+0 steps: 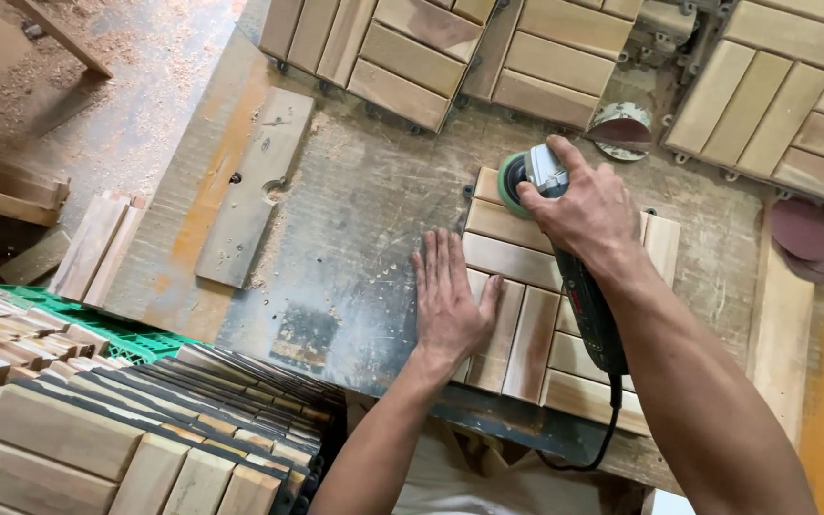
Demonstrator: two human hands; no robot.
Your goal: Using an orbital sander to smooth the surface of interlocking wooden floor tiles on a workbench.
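- wooden tile: square panel of pale slats, lying flat on the workbench near its front edge; the landmark for all places below.
- sander: hand-held power tool, its green round pad on the tile's far left corner; its dark body runs back over the tile toward the person, and a black cord hangs off the bench's near edge.
- right hand: fingers curled closed around the sander's head, gripping it from above.
- left hand: fully open, palm down, fingers straight and together, pressed flat on the tile's left edge, partly on the bench; it holds nothing.
- loose board: grey plank with holes, lying on the bench well left of the tile.
- sanding discs: reddish round sheets, right of the tile; another disc lies just beyond the tile.
- finished tiles: similar slatted panels laid beyond the tile, at the bench's far side.
- tile stack: many panels standing on edge, near left of the tile, below the bench, beside a green crate.
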